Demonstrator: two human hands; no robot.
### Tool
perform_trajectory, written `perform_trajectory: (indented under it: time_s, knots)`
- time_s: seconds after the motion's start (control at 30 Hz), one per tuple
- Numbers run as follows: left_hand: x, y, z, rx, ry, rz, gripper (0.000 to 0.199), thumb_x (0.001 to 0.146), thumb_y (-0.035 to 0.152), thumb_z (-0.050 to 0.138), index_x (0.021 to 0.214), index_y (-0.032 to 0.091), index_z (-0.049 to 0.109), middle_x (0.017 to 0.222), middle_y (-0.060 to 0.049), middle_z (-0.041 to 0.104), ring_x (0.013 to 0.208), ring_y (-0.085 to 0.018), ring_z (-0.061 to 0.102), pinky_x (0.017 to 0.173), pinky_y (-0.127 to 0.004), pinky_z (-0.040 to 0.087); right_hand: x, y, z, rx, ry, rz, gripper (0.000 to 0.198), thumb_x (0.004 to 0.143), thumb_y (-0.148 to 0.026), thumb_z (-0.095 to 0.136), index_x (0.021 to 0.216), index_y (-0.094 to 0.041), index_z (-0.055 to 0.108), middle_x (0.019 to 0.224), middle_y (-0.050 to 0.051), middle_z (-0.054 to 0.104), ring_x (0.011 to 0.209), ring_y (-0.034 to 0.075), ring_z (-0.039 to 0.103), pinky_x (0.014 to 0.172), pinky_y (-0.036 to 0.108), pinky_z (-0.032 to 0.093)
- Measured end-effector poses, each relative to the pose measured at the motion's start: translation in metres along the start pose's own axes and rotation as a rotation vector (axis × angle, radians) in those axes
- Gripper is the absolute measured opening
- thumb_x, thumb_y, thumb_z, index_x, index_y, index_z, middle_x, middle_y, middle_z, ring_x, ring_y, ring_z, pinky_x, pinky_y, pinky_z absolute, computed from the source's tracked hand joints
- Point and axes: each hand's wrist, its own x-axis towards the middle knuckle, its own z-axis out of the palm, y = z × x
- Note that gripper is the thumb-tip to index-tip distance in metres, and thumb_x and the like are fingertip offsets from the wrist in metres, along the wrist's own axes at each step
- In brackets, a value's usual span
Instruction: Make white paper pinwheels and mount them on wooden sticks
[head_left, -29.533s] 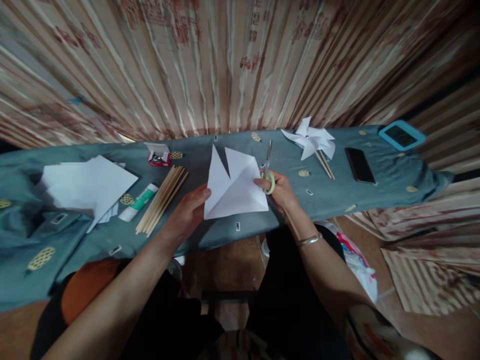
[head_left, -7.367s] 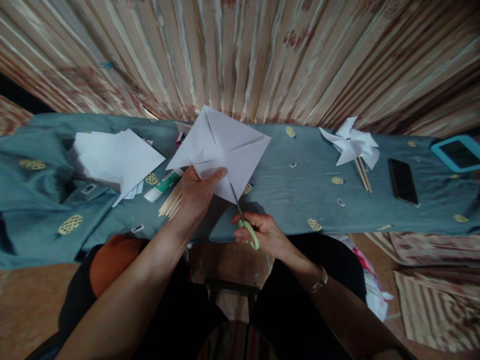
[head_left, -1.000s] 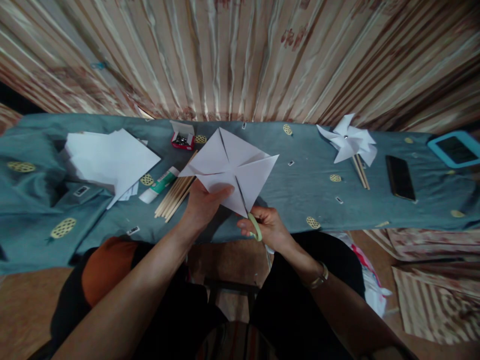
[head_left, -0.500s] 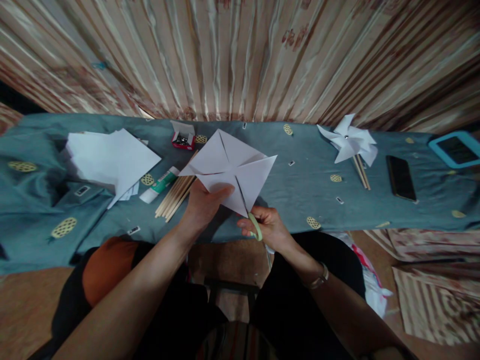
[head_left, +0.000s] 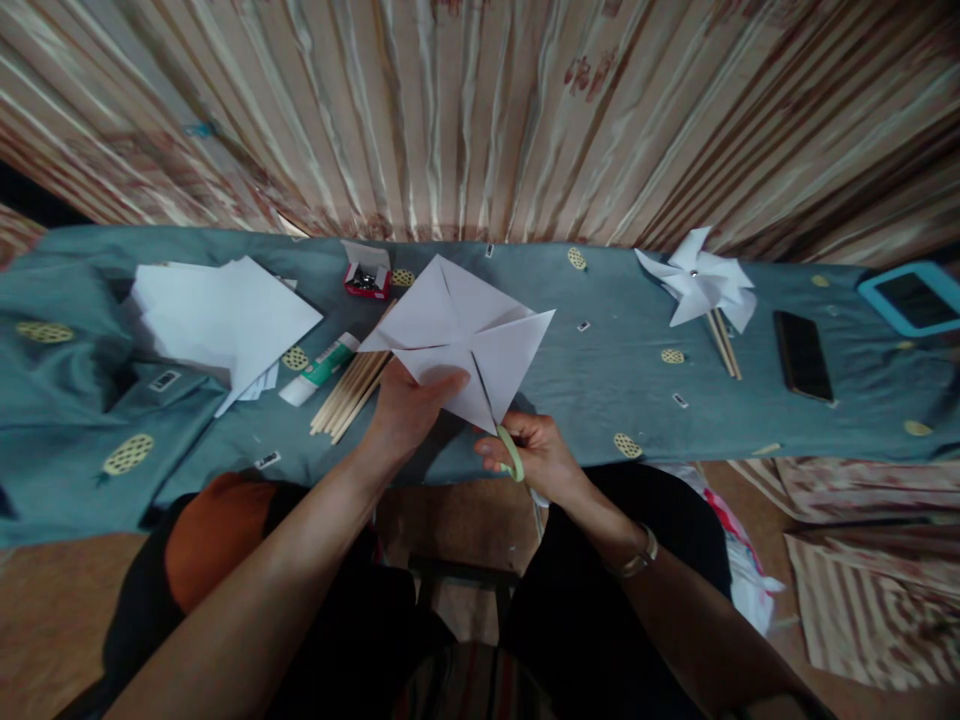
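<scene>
A white square sheet of paper (head_left: 491,318), slit from its corners toward the centre, is held above the table. My left hand (head_left: 412,410) grips its near left side, thumb on top and fingers underneath. My right hand (head_left: 536,455) is closed around the scissors (head_left: 511,455), whose light green handle shows. Their blades lie in the slit at the paper's near corner and are mostly hidden. Just left of the paper lie several thin wooden sticks (head_left: 346,402) and a green and white glue stick (head_left: 321,370).
A small red box of metal pins (head_left: 367,272) stands open behind the sticks. White paper sheets (head_left: 217,310) are piled at left. To the right lie a paper pinwheel (head_left: 697,280) on sticks, a phone (head_left: 802,355) and a blue-framed tablet (head_left: 916,300). A pleated curtain (head_left: 465,120) hangs behind.
</scene>
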Motion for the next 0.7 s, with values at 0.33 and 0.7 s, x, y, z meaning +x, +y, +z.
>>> perform_trajectory:
  time_s: [0.33, 0.7]
  knots:
    - [-0.0002, 0.0008, 0.0015, 0.012, 0.001, 0.015, 0.021, 0.06, 0.026, 0.08, 0.077, 0.02, 0.069, 0.079, -0.002, 0.071, 0.074, -0.02, 0.063, 0.07, -0.033, 0.054, 0.0003, 0.0003, -0.0016, -0.027, -0.006, -0.001, 0.041, 0.06, -0.055, 0.085, 0.062, -0.017, 0.068, 0.053, -0.002, 0.061, 0.047, 0.008, 0.049, 0.044, 0.02, 0.037]
    - [-0.0011, 0.0019, 0.0005, 0.027, -0.01, 0.014, 0.02, 0.061, 0.024, 0.078, 0.076, 0.017, 0.067, 0.079, -0.003, 0.068, 0.076, -0.02, 0.063, 0.07, -0.032, 0.053, 0.0009, 0.0009, -0.0008, -0.031, 0.005, -0.007, 0.044, 0.061, -0.057, 0.085, 0.065, -0.017, 0.068, 0.051, -0.003, 0.056, 0.046, 0.008, 0.047, 0.045, 0.02, 0.036]
